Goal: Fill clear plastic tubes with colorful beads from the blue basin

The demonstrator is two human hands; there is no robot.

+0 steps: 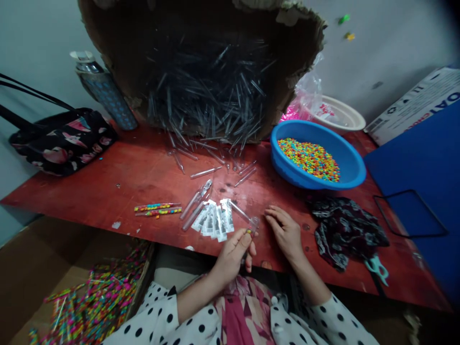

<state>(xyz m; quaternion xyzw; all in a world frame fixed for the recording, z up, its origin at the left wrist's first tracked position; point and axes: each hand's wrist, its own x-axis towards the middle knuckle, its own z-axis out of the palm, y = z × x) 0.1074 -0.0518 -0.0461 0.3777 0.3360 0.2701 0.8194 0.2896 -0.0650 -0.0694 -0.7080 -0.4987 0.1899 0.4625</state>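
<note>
- Bearings from the hands; 12 o'clock points away from the wearer.
- 8 o'clock, below the bench: open cardboard box heaped with bead-filled tubes.
- 10 o'clock: black floral handbag and blue patterned bottle, both at the far edge of the red bench.
- 10 o'clock, on the bench: two bead-filled tubes lying side by side, long axes nearly level.
- 12 o'clock: torn brown carton with many loose clear tubes, some spilled onto the bench.
- 11 o'clock, close by: white strips fanned out; any print on them is too small to read.
- Left hand: thumb and fingers pinching a clear plastic tube, a few beads inside. Long axis steep, upper end toward 1 o'clock. Tube sits above the bench, near its front edge.
- Right hand: fingers loosely curled, empty, just beside the tube.
- 2 o'clock: blue basin of multicoloured beads.
- 3 o'clock: dark cloth, pale green clip.
- 2–3 o'clock: white box, blue capitals, "OAT" legible.
</note>
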